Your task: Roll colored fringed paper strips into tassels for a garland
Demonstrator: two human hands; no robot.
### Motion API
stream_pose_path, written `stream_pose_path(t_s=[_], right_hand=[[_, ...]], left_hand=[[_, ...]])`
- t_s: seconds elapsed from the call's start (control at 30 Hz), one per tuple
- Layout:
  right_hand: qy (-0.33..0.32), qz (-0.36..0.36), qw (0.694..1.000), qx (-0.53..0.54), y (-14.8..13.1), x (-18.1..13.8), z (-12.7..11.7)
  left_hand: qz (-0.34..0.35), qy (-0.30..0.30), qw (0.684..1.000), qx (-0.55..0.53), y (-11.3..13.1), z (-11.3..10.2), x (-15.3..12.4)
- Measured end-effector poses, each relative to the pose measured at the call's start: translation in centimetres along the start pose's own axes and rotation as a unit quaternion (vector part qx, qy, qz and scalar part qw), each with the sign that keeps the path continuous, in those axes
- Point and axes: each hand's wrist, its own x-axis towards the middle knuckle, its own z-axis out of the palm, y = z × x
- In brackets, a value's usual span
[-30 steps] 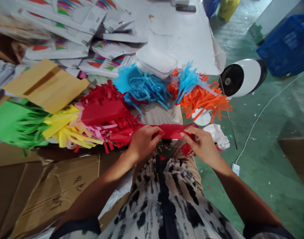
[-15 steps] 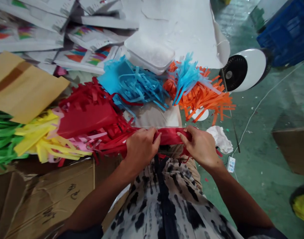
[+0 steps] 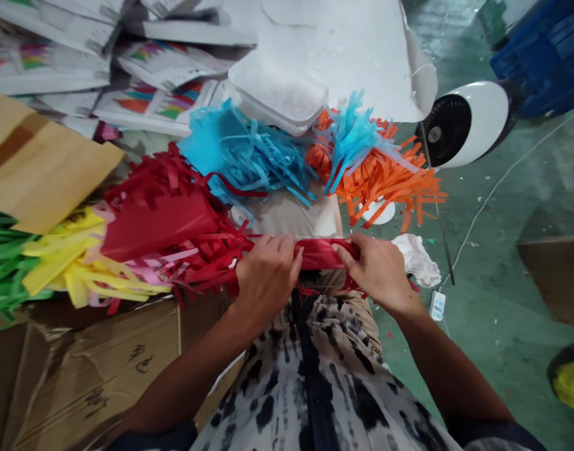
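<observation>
A strip of red tissue paper (image 3: 322,254) is stretched between my two hands, close in front of my body. My left hand (image 3: 268,269) is closed on its left part, fingers curled over the top. My right hand (image 3: 378,266) pinches the other end between thumb and fingers. Left of my left hand lies a pile of red fringed tissue paper (image 3: 160,225), with pink strips at its lower edge. Beyond the hands are blue fringed tissue paper (image 3: 249,153) and an orange fringed bunch (image 3: 381,175) with a light blue tuft on top.
A clear plastic tub (image 3: 280,94) stands behind the blue paper. Yellow fringe (image 3: 80,257), green fringe (image 3: 7,269) and a tan paper piece (image 3: 47,163) lie left. Printed white packs (image 3: 150,100) fill the far left. A cardboard box (image 3: 103,363) is below; a fan (image 3: 470,125) stands right.
My hands stay on the red strip almost in place, the left fingers resting flatter over it. The view has shifted slightly.
</observation>
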Motion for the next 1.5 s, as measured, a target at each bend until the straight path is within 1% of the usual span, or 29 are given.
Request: stream_pose_path(t_s=[0.07, 0.13, 0.2, 0.23, 0.3, 0.37, 0.43, 0.47, 0.53, 0.6, 0.63, 0.7, 0.77, 0.83, 0.9, 1.0, 1.1, 1.17, 1.27, 1.33, 1.37, 1.43, 1.47, 1.5], right_hand=[[0.004, 0.001, 1.0, -0.011, -0.4, -0.1, 0.1], [0.021, 0.005, 0.999, -0.026, -0.5, -0.2, 0.2], [0.054, 0.005, 0.998, -0.039, -0.2, -0.5, -0.1], [0.08, 0.003, 0.996, -0.045, 0.1, -0.7, -0.4], [0.146, -0.015, 0.988, -0.055, 1.0, -1.4, -1.4], [0.203, -0.056, 0.976, -0.057, 1.8, -2.5, -2.3], [0.226, -0.132, 0.964, -0.047, 1.8, -3.7, -2.5], [0.22, -0.177, 0.958, -0.043, 1.7, -4.2, -2.2], [0.192, -0.254, 0.947, -0.046, 1.2, -5.1, -0.9], [0.17, -0.293, 0.939, -0.061, 1.3, -5.6, 0.6], [0.166, -0.293, 0.939, -0.067, 1.7, -5.7, 1.0], [0.169, -0.259, 0.948, -0.076, 2.9, -6.2, 1.0], [0.188, -0.207, 0.957, -0.083, 4.2, -6.7, 0.1], [0.218, -0.181, 0.956, -0.08, 4.6, -7.2, -0.8], [0.222, -0.206, 0.951, -0.061, 3.9, -7.4, -0.9], [0.172, -0.263, 0.948, -0.046, 1.9, -6.6, 0.7], [0.155, -0.269, 0.949, -0.049, 1.1, -5.4, 2.3], [0.154, -0.271, 0.949, -0.04, 1.4, -4.8, 2.7], [0.153, -0.278, 0.948, -0.02, 2.1, -4.5, 2.6], [0.151, -0.281, 0.948, -0.009, 2.4, -4.4, 2.5], [0.152, -0.283, 0.947, -0.005, 2.5, -4.3, 2.5], [0.157, -0.286, 0.945, 0.001, 2.5, -4.2, 2.4], [0.16, -0.286, 0.945, 0.003, 2.4, -4.1, 2.4], [0.165, -0.287, 0.944, 0.006, 2.4, -4.0, 2.4]], left_hand=[[0.033, 0.043, 0.999, -0.003, -0.1, 0.1, 0.1], [0.112, 0.062, 0.991, -0.023, -0.2, 0.2, 0.3], [0.208, 0.041, 0.976, -0.054, -0.5, 0.4, 0.5], [0.242, 0.025, 0.968, -0.066, -0.7, 0.6, 0.7], [0.268, 0.003, 0.96, -0.081, -1.1, 0.8, 0.8], [0.277, 0.0, 0.957, -0.084, -1.5, 0.9, 0.7], [0.29, 0.001, 0.954, -0.075, -1.7, 0.8, 0.3], [0.294, -0.001, 0.953, -0.067, -1.8, 0.8, 0.1], [0.294, -0.006, 0.954, -0.054, -1.7, 0.5, -0.4], [0.285, -0.014, 0.956, -0.063, -1.5, 0.2, -0.7], [0.279, -0.017, 0.957, -0.076, -1.5, 0.1, -0.8], [0.27, -0.025, 0.957, -0.102, -1.5, 0.0, -1.0], [0.267, -0.029, 0.956, -0.118, -1.6, 0.0, -1.2], [0.265, -0.032, 0.956, -0.12, -1.7, 0.0, -1.2], [0.263, -0.035, 0.957, -0.114, -1.7, 0.2, -1.2], [0.267, -0.038, 0.958, -0.095, -1.6, 0.6, -1.3], [0.268, -0.032, 0.959, -0.09, -2.1, 0.6, -1.6], [0.264, -0.013, 0.96, -0.092, -3.3, 0.1, -1.9], [0.248, 0.006, 0.965, -0.083, -6.1, -1.7, -2.3], [0.213, 0.01, 0.973, -0.088, -7.9, -3.1, -2.7], [0.184, 0.025, 0.978, -0.095, -8.4, -3.7, -2.8], [0.12, 0.088, 0.984, -0.101, -8.4, -4.4, -3.1], [0.107, 0.124, 0.981, -0.099, -7.6, -4.3, -3.2], [0.112, 0.147, 0.978, -0.096, -6.5, -4.0, -3.3]])
